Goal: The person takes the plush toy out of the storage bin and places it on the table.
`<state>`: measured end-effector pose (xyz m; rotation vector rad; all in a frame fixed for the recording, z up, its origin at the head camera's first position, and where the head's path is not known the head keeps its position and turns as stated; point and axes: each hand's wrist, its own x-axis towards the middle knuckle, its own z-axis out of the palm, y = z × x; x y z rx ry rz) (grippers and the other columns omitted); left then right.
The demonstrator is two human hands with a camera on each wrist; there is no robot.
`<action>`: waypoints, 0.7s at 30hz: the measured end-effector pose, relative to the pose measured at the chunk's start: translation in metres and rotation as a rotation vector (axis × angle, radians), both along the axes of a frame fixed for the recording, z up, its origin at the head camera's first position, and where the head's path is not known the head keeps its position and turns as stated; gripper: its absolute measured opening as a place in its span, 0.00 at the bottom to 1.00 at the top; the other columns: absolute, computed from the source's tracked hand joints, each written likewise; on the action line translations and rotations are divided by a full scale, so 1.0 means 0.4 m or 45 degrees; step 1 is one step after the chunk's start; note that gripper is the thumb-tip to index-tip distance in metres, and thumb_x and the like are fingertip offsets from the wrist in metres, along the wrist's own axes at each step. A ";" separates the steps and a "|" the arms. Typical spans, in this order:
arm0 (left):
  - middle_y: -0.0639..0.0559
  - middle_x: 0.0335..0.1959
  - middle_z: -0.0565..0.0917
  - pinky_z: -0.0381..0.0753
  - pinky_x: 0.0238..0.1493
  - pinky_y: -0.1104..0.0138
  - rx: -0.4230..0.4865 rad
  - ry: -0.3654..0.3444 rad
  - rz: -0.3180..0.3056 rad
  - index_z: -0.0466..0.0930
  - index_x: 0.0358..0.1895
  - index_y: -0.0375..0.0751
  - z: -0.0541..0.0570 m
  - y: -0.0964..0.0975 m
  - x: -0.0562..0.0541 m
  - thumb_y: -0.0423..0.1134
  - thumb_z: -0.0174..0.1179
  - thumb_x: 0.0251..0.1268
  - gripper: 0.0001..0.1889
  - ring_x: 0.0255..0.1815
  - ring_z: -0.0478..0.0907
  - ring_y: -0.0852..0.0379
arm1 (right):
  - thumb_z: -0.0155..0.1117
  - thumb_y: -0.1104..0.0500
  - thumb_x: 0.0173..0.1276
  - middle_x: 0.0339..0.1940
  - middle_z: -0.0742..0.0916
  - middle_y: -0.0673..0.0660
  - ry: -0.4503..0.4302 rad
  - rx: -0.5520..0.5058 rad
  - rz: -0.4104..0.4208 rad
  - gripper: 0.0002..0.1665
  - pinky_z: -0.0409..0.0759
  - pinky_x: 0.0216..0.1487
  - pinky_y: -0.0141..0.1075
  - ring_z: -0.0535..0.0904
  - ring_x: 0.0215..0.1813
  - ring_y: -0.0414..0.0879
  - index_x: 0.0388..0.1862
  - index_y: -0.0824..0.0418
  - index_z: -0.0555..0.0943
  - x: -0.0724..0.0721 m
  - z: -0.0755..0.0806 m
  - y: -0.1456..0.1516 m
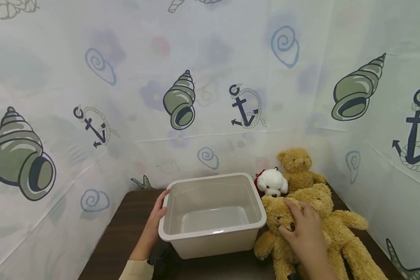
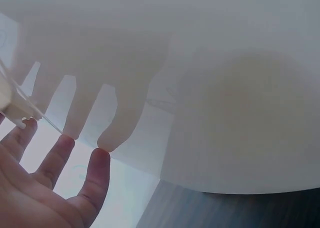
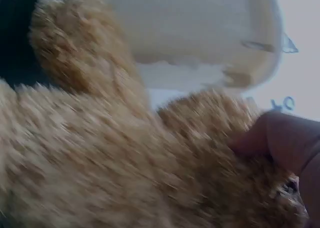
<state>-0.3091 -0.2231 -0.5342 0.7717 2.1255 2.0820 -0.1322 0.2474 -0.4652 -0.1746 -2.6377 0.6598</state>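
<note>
A beige plastic tub (image 1: 211, 237) stands on the dark table. My left hand (image 1: 157, 214) is at its left side; in the left wrist view its spread, fairly straight fingertips (image 2: 102, 163) touch the smooth wall. My right hand (image 1: 306, 229) grips the head of the nearest teddy bear (image 1: 278, 212), thumb and fingers spread across its face. In the right wrist view the thumb (image 3: 280, 138) presses into the bear's fur (image 3: 100, 153); the other fingers are hidden. Close by on the right lies a second, larger teddy bear (image 1: 350, 237).
Behind these bears are a white plush dog (image 1: 272, 182) with something red on it and another teddy bear (image 1: 297, 167) against the back. A pale curtain (image 1: 210, 147) with shells and anchors surrounds the brown table (image 1: 119, 233).
</note>
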 end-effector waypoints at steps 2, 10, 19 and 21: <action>0.41 0.88 0.52 0.81 0.68 0.55 0.003 0.001 -0.003 0.47 0.90 0.53 -0.001 -0.004 -0.002 0.43 0.38 0.89 0.32 0.79 0.65 0.42 | 0.85 0.53 0.62 0.72 0.75 0.76 0.001 0.016 -0.014 0.52 0.74 0.57 0.75 0.71 0.66 0.82 0.83 0.50 0.72 -0.016 -0.019 -0.001; 0.42 0.88 0.52 0.79 0.69 0.58 0.026 0.014 0.027 0.47 0.90 0.52 -0.002 -0.024 0.005 0.42 0.38 0.89 0.32 0.79 0.64 0.43 | 0.86 0.57 0.61 0.69 0.75 0.81 0.128 0.029 -0.072 0.50 0.73 0.51 0.71 0.68 0.62 0.82 0.80 0.55 0.74 -0.075 -0.046 0.029; 0.40 0.88 0.51 0.79 0.68 0.57 0.010 0.009 0.043 0.47 0.90 0.53 0.002 -0.030 0.011 0.43 0.37 0.89 0.31 0.79 0.65 0.43 | 0.85 0.52 0.61 0.74 0.73 0.77 0.064 0.002 0.003 0.49 0.68 0.60 0.76 0.67 0.67 0.81 0.80 0.50 0.75 -0.085 -0.046 0.013; 0.40 0.88 0.51 0.80 0.68 0.56 -0.010 0.009 0.044 0.47 0.90 0.53 0.004 -0.029 0.009 0.44 0.37 0.90 0.32 0.79 0.65 0.43 | 0.84 0.53 0.64 0.78 0.71 0.76 0.027 0.002 0.044 0.49 0.68 0.60 0.78 0.66 0.67 0.82 0.82 0.48 0.73 -0.087 -0.053 0.016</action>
